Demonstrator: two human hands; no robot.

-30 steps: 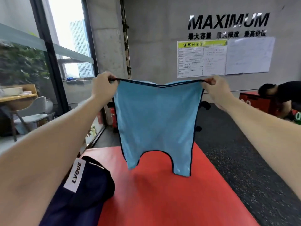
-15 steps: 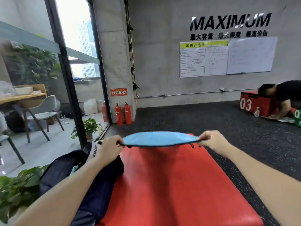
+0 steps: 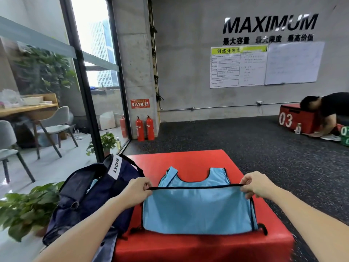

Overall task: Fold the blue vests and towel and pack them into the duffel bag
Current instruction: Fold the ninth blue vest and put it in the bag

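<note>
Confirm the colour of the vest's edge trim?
Black piping on the light blue vest, clearest along the hem both hands pinch, in the head view.

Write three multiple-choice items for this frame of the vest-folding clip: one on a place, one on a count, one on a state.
1. Where does the duffel bag stand?
A. at the left side of the red box
B. on the far floor by the wall
C. on the wooden desk

2. How many fire extinguishers stand at the pillar on this side of the glass?
A. one
B. two
C. four

3. How is the blue vest held?
A. balled up in one hand
B. hanging free in the air
C. pinched at its black-trimmed edge by both hands, lying on the red box

Answers: 1 A, the bag leans at the box's left side. 2 B, a red pair stands there. 3 C, the left hand and right hand each pinch one end of the edge.
</note>
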